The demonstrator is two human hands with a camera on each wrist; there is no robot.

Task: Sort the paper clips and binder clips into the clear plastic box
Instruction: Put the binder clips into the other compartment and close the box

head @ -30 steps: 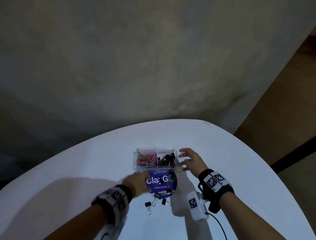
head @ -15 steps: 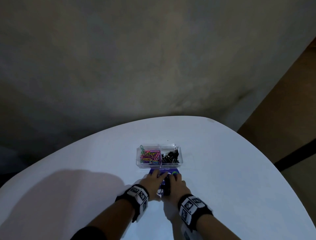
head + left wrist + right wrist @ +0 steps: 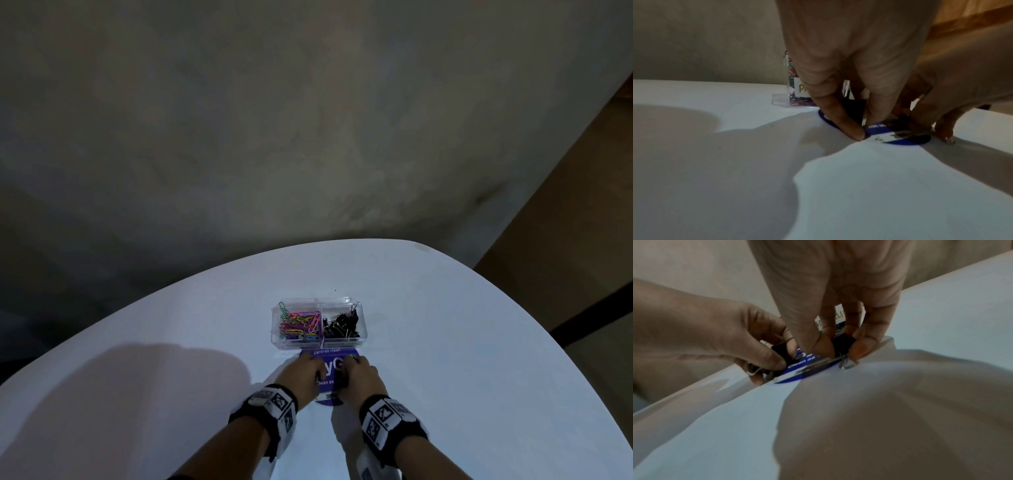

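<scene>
The clear plastic box point(image 3: 319, 344) sits mid-table, with coloured paper clips point(image 3: 298, 325) in its left compartment and black binder clips point(image 3: 342, 328) in its right one. Just in front of it lies a round blue sticker point(image 3: 331, 365). Both hands are down on the sticker, side by side. My left hand point(image 3: 305, 371) pinches a black binder clip point(image 3: 781, 353) between thumb and fingers. My right hand point(image 3: 358, 375) pinches another black binder clip point(image 3: 843, 344), whose wire handle touches the table. In the left wrist view the left hand point(image 3: 863, 125) presses onto the sticker point(image 3: 906, 141).
The white table point(image 3: 445, 342) curves to an edge far behind the box and on the right. A dull wall rises beyond it, and a brown floor strip shows at right. The hands cast a broad shadow over the table at the left.
My right hand has left the box's right side and come down onto the blue sticker beside the left hand. Both hands now pinch binder clips there.
</scene>
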